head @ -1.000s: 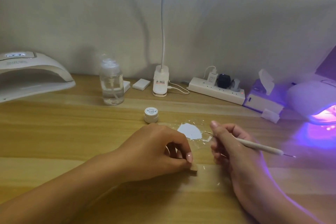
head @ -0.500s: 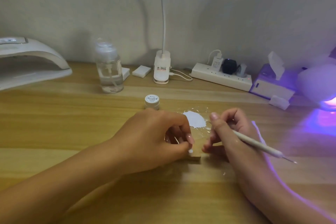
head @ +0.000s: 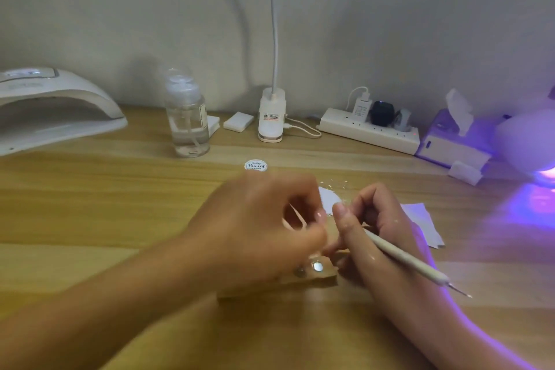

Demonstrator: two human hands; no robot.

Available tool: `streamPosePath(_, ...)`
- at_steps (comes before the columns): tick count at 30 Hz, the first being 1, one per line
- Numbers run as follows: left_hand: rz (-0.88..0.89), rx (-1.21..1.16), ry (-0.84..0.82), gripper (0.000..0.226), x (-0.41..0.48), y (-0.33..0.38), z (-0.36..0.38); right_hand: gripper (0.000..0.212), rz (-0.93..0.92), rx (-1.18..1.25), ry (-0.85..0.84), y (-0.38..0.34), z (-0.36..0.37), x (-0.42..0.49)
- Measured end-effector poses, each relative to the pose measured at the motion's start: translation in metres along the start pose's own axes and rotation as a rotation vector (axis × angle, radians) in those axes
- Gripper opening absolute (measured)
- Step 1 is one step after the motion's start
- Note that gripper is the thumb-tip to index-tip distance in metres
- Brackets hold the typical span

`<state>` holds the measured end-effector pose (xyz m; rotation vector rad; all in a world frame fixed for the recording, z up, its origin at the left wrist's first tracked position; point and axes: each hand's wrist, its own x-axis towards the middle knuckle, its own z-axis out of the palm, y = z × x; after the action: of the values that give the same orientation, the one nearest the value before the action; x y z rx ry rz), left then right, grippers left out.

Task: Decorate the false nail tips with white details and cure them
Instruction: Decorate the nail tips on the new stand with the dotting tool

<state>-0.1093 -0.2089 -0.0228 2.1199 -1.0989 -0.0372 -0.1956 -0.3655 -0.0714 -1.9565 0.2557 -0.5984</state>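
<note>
**Desk:** Beneath the two hands, what sat on the desk?

**Photographer:** One wooden block, carrying two shiny round discs. The nail tips could not be made out through the blur.

**Desk:** And the hands themselves?

**Photographer:** The right hand gripped one slim pen, its metal tip jutting out past the wrist. The left hand, smeared by motion, hung over the block with fingers curled. Whether it pinched anything could not be told.

**Desk:** What surrounded them?

**Photographer:** Just beyond the fingertips lay one smear of white paint, partly hidden by both hands, with one small jar farther on. Two lamps stood well apart: a white curing lamp far left of the left hand and a violet-glowing curing lamp far right of the right. One pump bottle, two white pads, one clip-lamp base and one power strip lined the far edge. One paper scrap lay just right of the right hand.
</note>
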Motion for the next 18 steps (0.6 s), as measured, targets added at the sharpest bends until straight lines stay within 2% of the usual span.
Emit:
streamPosePath(2, -0.118, -0.243, -0.025, 0.006, 0.015, -0.02, -0.013, 0.024, 0.058, 0.056, -0.013, -0.001, 0.0, 0.001)
streamPosePath(4, -0.152, -0.322, -0.02, 0.006, 0.022, -0.038, -0.018, 0.025, 0.077, 0.093, -0.009, -0.002, 0.0, 0.004)
streamPosePath(9, -0.026, -0.185, -0.039, 0.006, 0.021, -0.061, 0.006, 0.021, 0.024, 0.117, 0.12, -0.001, -0.01, 0.025)
streamPosePath(13, 0.071, -0.086, 0.001, 0.006, 0.019, -0.062, 0.021, 0.012, 0.161, 0.076, 0.119, 0.008, -0.015, 0.036)
streamPosePath(18, 0.083, -0.198, -0.078, 0.008, 0.023, -0.068, 0.019, 0.02, 0.203, -0.093, 0.069, 0.012, -0.011, 0.038)
